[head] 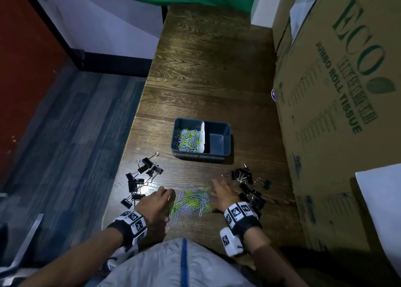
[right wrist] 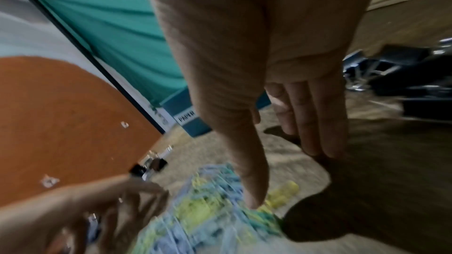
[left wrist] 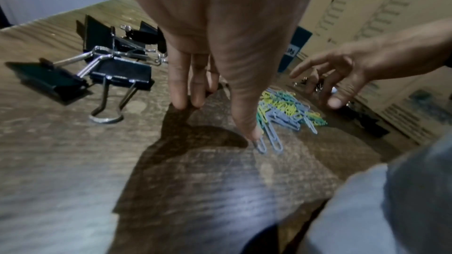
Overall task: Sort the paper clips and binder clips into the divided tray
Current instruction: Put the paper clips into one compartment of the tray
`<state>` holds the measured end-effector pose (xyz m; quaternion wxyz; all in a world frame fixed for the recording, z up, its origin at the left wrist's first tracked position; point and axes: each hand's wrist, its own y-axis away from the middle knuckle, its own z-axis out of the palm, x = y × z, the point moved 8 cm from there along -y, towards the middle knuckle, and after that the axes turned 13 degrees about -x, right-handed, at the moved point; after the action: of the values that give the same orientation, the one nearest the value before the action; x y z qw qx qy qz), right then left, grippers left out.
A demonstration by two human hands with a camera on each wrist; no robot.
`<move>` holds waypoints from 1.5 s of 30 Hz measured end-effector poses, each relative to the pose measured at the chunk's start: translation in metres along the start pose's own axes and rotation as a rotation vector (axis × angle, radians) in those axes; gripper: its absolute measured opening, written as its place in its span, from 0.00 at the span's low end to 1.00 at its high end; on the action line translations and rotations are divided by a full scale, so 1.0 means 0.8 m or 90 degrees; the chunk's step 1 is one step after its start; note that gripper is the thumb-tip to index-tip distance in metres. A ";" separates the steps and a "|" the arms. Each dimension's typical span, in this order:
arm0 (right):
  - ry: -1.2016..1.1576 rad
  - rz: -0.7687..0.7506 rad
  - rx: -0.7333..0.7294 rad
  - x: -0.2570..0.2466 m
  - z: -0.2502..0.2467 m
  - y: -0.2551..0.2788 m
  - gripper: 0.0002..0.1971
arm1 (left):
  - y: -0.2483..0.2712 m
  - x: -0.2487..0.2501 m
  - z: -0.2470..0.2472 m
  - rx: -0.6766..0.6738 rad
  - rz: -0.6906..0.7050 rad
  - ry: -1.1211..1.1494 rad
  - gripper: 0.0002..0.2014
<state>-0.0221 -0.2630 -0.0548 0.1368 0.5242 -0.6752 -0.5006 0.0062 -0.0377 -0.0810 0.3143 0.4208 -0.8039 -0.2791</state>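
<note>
The blue divided tray (head: 199, 156) stands mid-table; its left compartment holds coloured paper clips (head: 187, 139) and its right one is bare. A loose paper clip pile (head: 192, 201) lies near the front edge between my hands. My left hand (head: 169, 196) is at the pile's left side, fingers straight down on the wood and thumb tip on a blue clip (left wrist: 260, 144). My right hand (head: 217, 189) hovers at the pile's right side with fingers spread, holding nothing. Black binder clips lie in one group on the left (head: 141, 178) and another on the right (head: 247, 184).
A large cardboard box (head: 338, 104) walls off the table's right side. The table's left edge (head: 132, 134) drops to the floor. Bare wood stretches behind the tray. A white sheet (head: 379, 200) lies at the right.
</note>
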 end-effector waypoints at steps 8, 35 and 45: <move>0.094 -0.014 0.117 -0.002 0.037 -0.004 0.36 | -0.017 0.019 -0.006 0.046 0.012 0.027 0.36; 0.048 -0.071 0.162 -0.020 0.017 0.020 0.16 | -0.019 0.037 -0.026 0.085 0.073 0.069 0.16; 0.015 -0.005 0.113 -0.003 0.012 0.032 0.12 | 0.035 0.049 -0.156 0.308 0.202 0.106 0.03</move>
<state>-0.0426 -0.2575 -0.0371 0.0960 0.5429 -0.7131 -0.4330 0.0671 -0.0807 0.0301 0.3096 0.3739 -0.8742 0.0091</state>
